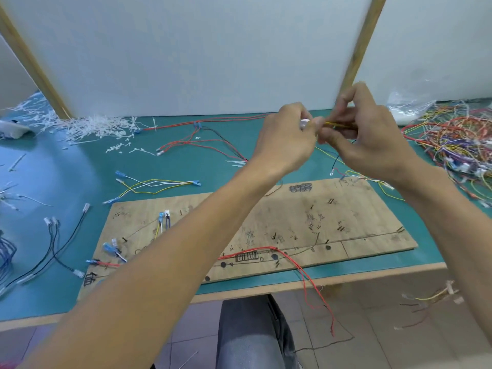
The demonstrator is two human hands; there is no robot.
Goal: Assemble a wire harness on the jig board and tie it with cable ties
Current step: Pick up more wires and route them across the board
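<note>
A wooden jig board [354, 209] with pegs and drawn lines lies on the green table. A red wire [300, 265] runs along its front edge and hangs off the table. Small connectors with wires [163, 218] sit at the board's left. Above the board's far edge, my left hand [285, 142] pinches a small white connector [304, 123]. My right hand [370, 134] pinches the yellow wire bundle [338, 125] that leads into it. Both hands are raised, close together.
A heap of white cable-tie offcuts [90, 126] lies at the back left. A big tangle of coloured wires [458, 139] fills the back right. Loose red [202, 139], yellow-white [154, 185] and black [56, 251] harness pieces lie on the table [66, 166].
</note>
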